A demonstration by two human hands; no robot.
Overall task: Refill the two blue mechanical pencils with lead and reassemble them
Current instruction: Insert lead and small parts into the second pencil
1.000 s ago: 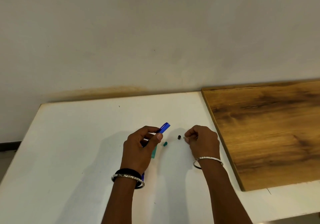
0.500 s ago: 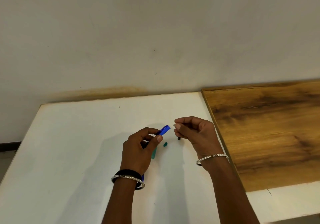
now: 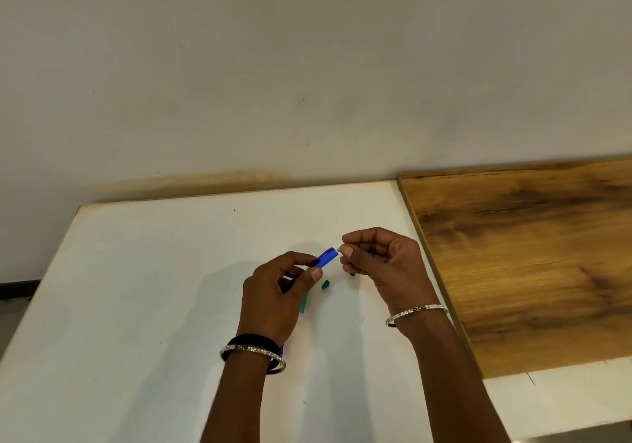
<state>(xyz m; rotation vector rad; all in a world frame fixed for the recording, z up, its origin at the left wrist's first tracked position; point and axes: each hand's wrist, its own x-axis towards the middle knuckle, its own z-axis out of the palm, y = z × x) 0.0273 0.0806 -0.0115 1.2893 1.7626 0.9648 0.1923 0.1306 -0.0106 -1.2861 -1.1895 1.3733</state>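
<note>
My left hand (image 3: 277,292) grips a blue mechanical pencil (image 3: 325,257), its open end tilted up and to the right. My right hand (image 3: 379,264) pinches a tiny pale piece (image 3: 340,248) between thumb and forefinger, right at the pencil's open end. On the white table (image 3: 136,305) below lie a small teal cap (image 3: 325,284), a teal lead case (image 3: 303,304) partly hidden under my left hand, and a small black piece (image 3: 352,275) at the edge of my right hand. A bit of blue (image 3: 281,350) shows under my left wrist.
A brown wooden board (image 3: 530,254) lies on the table's right side, close to my right wrist. A plain wall (image 3: 307,66) rises behind the table's far edge. The table's left edge runs diagonally at the lower left.
My right hand rose from the table with the tiny piece pinched in it and moved left to the pencil's open end. My left hand kept the pencil nearly still.
</note>
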